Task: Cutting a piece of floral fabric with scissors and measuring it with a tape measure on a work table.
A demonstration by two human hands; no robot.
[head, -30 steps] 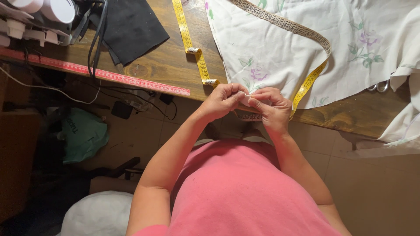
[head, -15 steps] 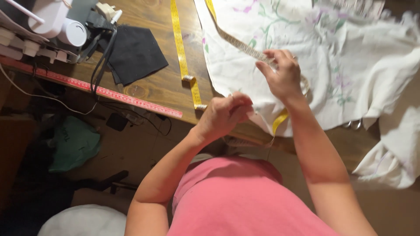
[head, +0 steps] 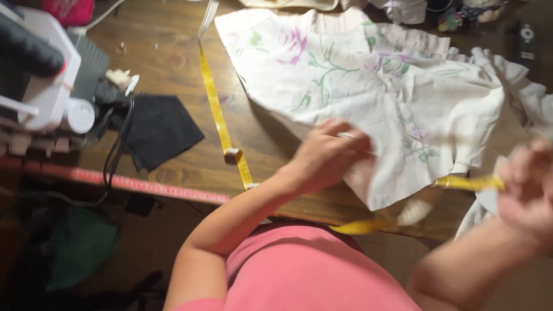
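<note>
I used the wooden table (head: 173,63) as the reference for all positions. My left hand (head: 325,155) rested near the table's front edge, on the near border of the white floral-print fabric (head: 368,86); its fingers were curled narrow, pressing or pinching the cloth, and motion blur kept me from telling which. My right hand (head: 527,184) was off the table's front right corner, badly blurred. A yellow measuring tape (head: 469,183) ran up to it, and the fingers looked closed, but I could not tell whether they gripped the tape. That tape sagged below the table's front edge and passed under the fabric's near corner. A second run of yellow tape (head: 219,115) lay lengthwise on the table, left of the fabric. A black cloth piece (head: 158,129) lay further left, beside a white sewing machine (head: 49,86) at the table's left end. A red ruler (head: 132,183) lay along the front edge.
</note>
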